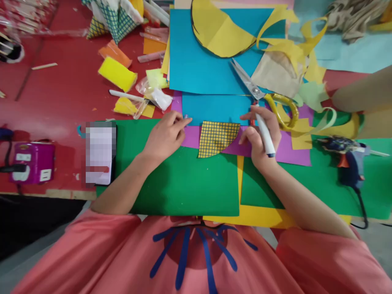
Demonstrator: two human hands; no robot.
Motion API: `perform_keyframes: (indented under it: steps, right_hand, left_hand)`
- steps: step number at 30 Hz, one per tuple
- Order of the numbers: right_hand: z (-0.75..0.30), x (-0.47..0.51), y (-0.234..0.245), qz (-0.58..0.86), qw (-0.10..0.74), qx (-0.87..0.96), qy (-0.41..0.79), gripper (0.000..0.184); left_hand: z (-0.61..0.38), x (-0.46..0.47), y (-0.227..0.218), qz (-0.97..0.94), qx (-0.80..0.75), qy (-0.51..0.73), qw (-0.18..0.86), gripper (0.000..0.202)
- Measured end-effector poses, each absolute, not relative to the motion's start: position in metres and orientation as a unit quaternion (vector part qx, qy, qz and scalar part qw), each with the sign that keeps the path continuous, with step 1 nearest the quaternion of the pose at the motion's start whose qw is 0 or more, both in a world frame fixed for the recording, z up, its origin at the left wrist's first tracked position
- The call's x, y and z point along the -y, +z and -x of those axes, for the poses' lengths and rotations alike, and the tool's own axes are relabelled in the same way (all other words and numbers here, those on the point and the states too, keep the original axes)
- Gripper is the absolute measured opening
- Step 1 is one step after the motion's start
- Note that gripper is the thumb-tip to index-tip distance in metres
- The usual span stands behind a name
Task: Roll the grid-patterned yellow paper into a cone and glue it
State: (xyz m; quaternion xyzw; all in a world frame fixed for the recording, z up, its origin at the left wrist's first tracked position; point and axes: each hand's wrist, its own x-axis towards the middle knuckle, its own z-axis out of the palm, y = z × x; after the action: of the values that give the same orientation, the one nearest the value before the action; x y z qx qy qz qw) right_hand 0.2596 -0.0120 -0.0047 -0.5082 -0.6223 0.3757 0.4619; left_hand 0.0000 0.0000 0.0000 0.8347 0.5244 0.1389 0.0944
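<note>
My right hand (266, 136) holds a white marker (265, 134) with a dark end, resting between thumb and fingers. Just left of it lies a yellow piece of cloth (219, 136) with a dark grid pattern and one curved edge, over purple and green sheets. My left hand (167, 136) is closed at the left of this piece, its fingers drawn together; a tiny pale purple bit shows by the fingertips, and I cannot make out what it is. Beyond my right hand are scissors (281, 107) with yellow-wrapped handles, blades apart. Something red (252, 116) shows beside my right fingertips.
Green sheets (183, 183) cover the near table. A phone (101, 153) lies left, a purple power adapter (33, 163) further left. At right rests a glue gun (352, 163). Ahead are blue sheets (208, 77), a yellow cut shape (220, 30), curly yellow scraps (284, 49) and a yellow sponge (117, 73).
</note>
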Motion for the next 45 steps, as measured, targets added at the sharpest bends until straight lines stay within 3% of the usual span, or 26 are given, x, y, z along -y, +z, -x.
perform_keyframes:
  steps: [6,13,16,21,25,31,39,45]
  right_hand:
    - [-0.262,0.007,-0.008,0.484,0.491,0.552,0.468,0.048]
    - [-0.262,0.002,-0.007,0.446,0.495,0.511,0.544,0.022]
    - [-0.261,0.001,-0.003,0.409,0.493,0.466,0.611,0.023]
    - [-0.259,0.003,0.002,0.376,0.431,0.398,0.717,0.030]
    - [-0.258,0.008,0.002,0.355,0.396,0.385,0.755,0.026]
    - [-0.255,0.013,-0.001,0.339,0.371,0.408,0.762,0.028]
    - [-0.250,0.019,0.001,0.350,0.386,0.432,0.736,0.021]
    - [-0.249,0.023,0.004,0.373,0.366,0.498,0.692,0.021]
  left_hand:
    - [0.001,-0.002,0.004,-0.819,-0.548,0.132,0.110,0.024]
    - [-0.004,-0.002,0.002,-0.828,-0.537,0.132,0.092,0.015]
    - [-0.010,0.004,0.001,-0.786,-0.548,0.225,0.179,0.016]
    - [-0.023,0.019,0.002,-0.649,-0.516,0.355,0.432,0.026]
    - [-0.028,0.023,0.003,-0.590,-0.505,0.388,0.496,0.026]
    - [-0.027,0.024,0.000,-0.617,-0.501,0.374,0.478,0.026]
    - [-0.022,0.029,0.001,-0.742,-0.461,0.362,0.323,0.016]
    - [-0.023,0.034,-0.005,-0.730,-0.470,0.337,0.365,0.021]
